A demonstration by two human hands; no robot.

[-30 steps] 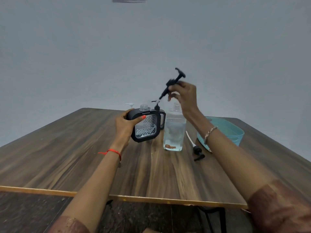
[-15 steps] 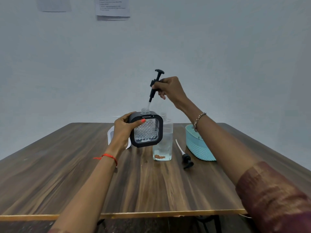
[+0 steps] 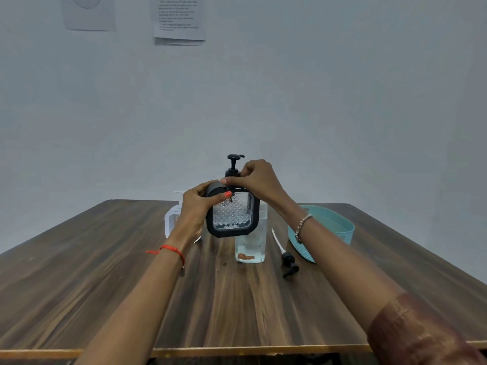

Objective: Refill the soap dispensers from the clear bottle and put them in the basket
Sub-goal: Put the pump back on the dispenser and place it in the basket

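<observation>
The brown tabletop [image 3: 105, 299] holds the clear bottle [image 3: 250, 248], which stands near the middle. The blue-green basket [image 3: 340, 230] sits to the right of the clear bottle, near it but not touching. I hold the black soap dispenser [image 3: 232, 217] up in the air, in front of the clear bottle's top. The white soap dispenser [image 3: 170, 222] stands to the left of the clear bottle, partly hidden by my arm. My left hand [image 3: 195, 209] grips the black soap dispenser's side. My right hand [image 3: 255, 180] pinches the neck of the black pump [image 3: 233, 162] on top of it. A loose pump [image 3: 288, 262] lies just right of the clear bottle.
</observation>
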